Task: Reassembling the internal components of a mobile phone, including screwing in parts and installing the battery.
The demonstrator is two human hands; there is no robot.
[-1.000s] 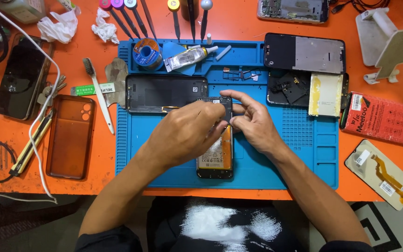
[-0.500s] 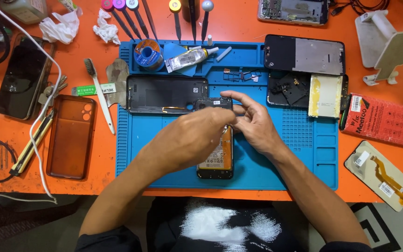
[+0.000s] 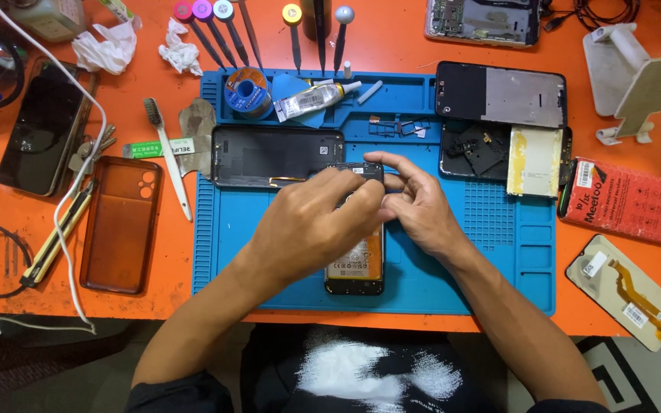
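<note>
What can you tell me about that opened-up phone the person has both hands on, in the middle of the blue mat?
The opened phone lies flat on the blue mat, long axis pointing away from the person, back cover off. Its lower half shows an orange-brown battery with a pale label inside a thin black frame. The left hand covers its middle and the right hand meets it at the top edge, where a dark strip of the frame shows between the fingertips. The upper interior is hidden.

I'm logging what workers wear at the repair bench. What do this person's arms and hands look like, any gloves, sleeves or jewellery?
Both arms are bare from the hands to near the picture's lower edge. The left hand and right hand wear no gloves, and no rings, watch or bands show. Dark sleeve edges appear at the bottom corners.
</note>
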